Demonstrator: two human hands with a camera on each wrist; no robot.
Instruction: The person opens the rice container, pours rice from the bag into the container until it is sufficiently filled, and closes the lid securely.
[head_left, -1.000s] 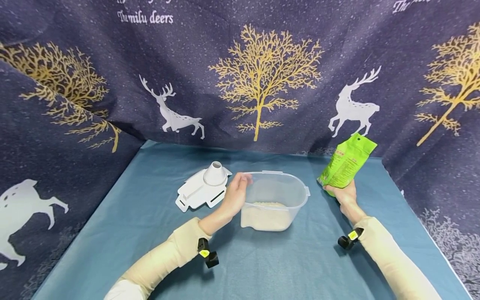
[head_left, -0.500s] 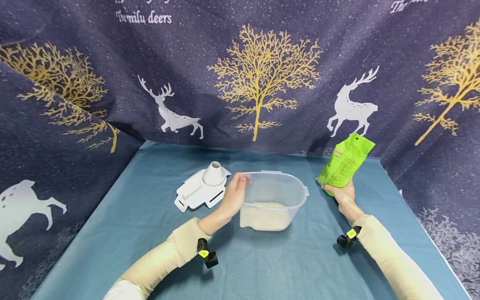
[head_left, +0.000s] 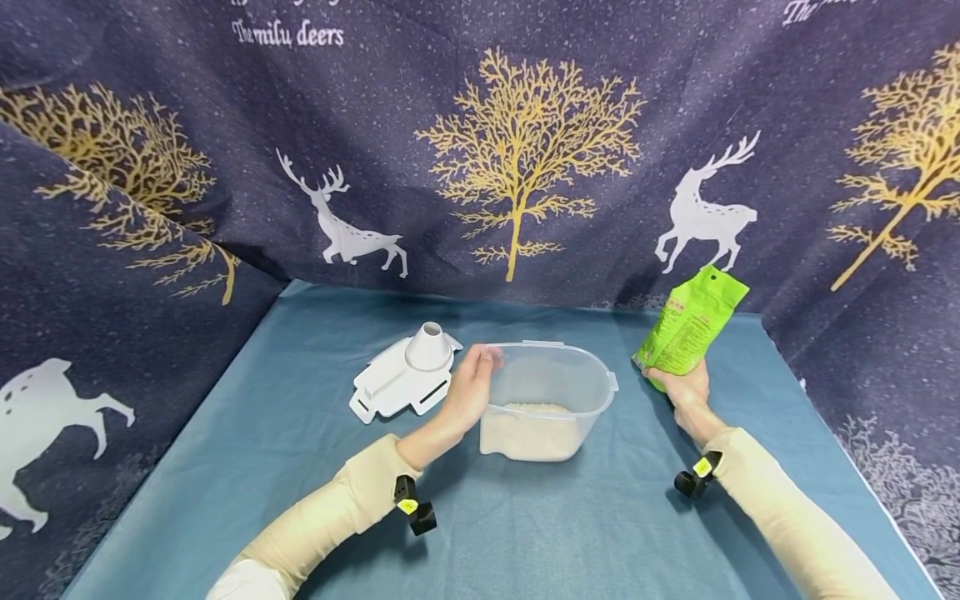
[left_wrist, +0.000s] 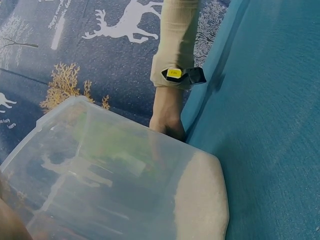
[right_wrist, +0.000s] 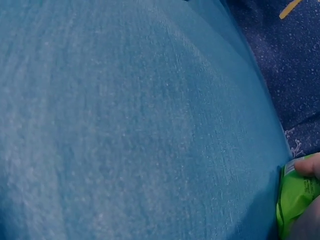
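A clear plastic container (head_left: 555, 375) stands upright on the blue cloth, its bottom part filled with white grains that look like rice (head_left: 532, 435). My left hand (head_left: 472, 385) grips the container's left rim, thumb on the near side and fingertips over the edge. Through the translucent wall in the left wrist view, the grains (left_wrist: 202, 200) show at the container's base. Off to the right, my right hand (head_left: 686, 392) holds a bright green printed bag (head_left: 692, 323) by its lower part, the bag leaning to the right. In the right wrist view only the thumb and part of the green bag (right_wrist: 295, 197) show.
A white lid (head_left: 393, 387) with slots lies left of the container, a white cone-shaped spout (head_left: 431, 348) on it. The blue cloth (head_left: 517, 533) covers the table. Behind it hangs a dark curtain (head_left: 570, 217) printed with deer and trees.
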